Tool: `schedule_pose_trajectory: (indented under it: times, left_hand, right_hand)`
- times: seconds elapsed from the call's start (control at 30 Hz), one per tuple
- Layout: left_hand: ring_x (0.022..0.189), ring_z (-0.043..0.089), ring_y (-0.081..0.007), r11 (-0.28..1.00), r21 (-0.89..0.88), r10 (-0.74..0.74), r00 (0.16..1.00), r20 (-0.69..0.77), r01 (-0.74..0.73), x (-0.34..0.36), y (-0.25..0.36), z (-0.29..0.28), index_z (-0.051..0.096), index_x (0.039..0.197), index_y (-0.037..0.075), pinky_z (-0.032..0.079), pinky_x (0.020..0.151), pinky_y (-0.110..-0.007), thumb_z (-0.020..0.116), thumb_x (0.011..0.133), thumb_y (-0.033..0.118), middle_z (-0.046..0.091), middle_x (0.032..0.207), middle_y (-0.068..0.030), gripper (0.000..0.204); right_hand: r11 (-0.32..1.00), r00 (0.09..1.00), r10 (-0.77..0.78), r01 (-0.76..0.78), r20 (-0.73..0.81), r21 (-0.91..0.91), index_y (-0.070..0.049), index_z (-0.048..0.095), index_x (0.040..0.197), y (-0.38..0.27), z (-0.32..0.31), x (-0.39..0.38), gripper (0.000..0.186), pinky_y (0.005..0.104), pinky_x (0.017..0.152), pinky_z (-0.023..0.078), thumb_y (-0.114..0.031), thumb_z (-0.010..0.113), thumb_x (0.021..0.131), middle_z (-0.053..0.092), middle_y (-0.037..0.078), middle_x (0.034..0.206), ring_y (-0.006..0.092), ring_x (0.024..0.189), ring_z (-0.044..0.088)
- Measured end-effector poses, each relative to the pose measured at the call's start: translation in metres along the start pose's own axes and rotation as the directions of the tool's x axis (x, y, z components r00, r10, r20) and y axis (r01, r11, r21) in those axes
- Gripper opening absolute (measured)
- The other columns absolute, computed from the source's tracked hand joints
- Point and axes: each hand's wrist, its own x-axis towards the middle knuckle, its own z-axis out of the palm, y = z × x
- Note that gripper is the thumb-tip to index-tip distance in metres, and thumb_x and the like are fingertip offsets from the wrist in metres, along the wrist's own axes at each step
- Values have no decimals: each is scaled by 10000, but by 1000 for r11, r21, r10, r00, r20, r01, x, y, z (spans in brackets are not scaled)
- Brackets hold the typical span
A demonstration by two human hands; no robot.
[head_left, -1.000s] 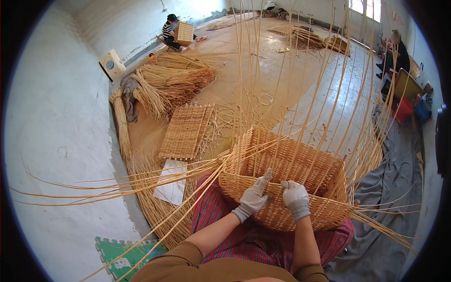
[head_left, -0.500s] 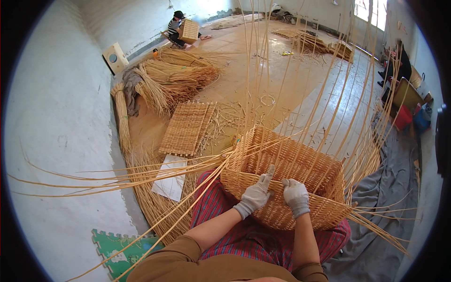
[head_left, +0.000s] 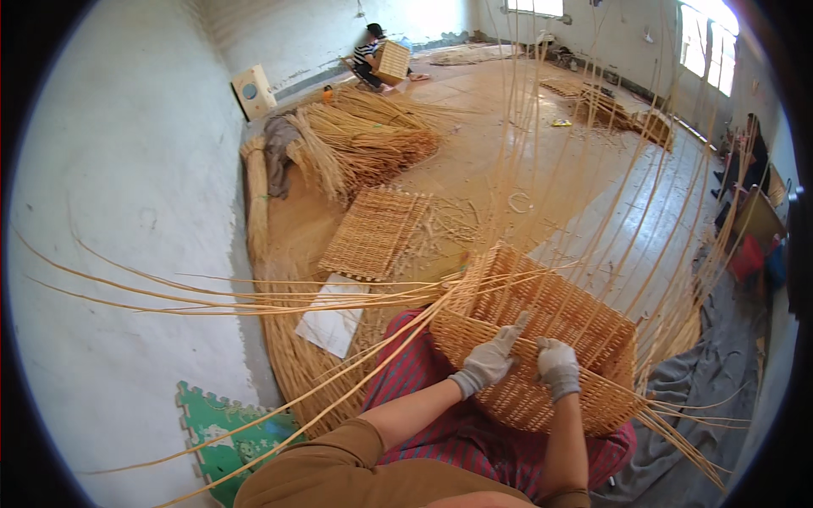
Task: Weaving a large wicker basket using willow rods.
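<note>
An unfinished wicker basket rests tilted on my lap, with long willow rods standing up from its far side and others sticking out at both ends. My left hand, in a grey-white glove, grips the near rim, its fingertips pointing up over the edge. Just to its right, my gloved right hand is closed on the same rim; its fingertips are partly hidden. A bundle of loose rods runs out left from the basket's left corner.
Woven wicker panels lie on the floor ahead, beside a white sheet. Piles of willow rods line the left wall. A seated person holds a basket at the back. Grey cloth covers the floor at right; a green foam mat lies at lower left.
The whole view has shifted, so the room and basket appear farther right and lower. Both hands stay at the near rim, side by side, with little visible change in grip.
</note>
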Motion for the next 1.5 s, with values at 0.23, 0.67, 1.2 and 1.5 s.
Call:
schedule_pose_trajectory:
  times: [0.23,0.67,1.2,1.5]
  left_hand:
    - [1445,351,-360,994,-76,70,997,-29,-72,5,-18,-1,68,1615,165,419,1089,-403,635,909,221,274,1617,-175,908]
    - [1385,424,-404,995,-94,35,998,-56,-40,1,-8,1,-23,1616,255,479,990,-449,617,931,166,348,1569,-222,941]
    - [1450,338,-395,989,-146,-15,999,43,21,6,6,-14,-7,1613,308,376,1146,-422,624,891,113,378,1560,-208,979]
    - [1389,429,-398,973,-204,-111,994,4,110,-4,15,-12,132,1614,249,427,1107,-398,622,900,97,366,1575,-158,880]
  right_hand:
    - [974,945,-141,186,-296,130,-60,684,1032,-2,14,-13,289,500,784,525,-279,497,1014,680,194,910,408,916,656]
    - [998,995,-57,56,79,17,-117,686,1086,-8,-2,-4,385,448,865,539,-280,338,1070,664,158,1153,354,1020,653]
    - [987,991,23,-1,135,-162,-125,665,1201,-22,-22,-10,404,458,903,543,-362,382,1037,691,172,1161,362,1054,668]
    - [970,982,-162,140,-101,-200,-120,644,1126,-19,-6,-18,321,468,841,546,-296,393,1033,693,119,1121,358,967,674]
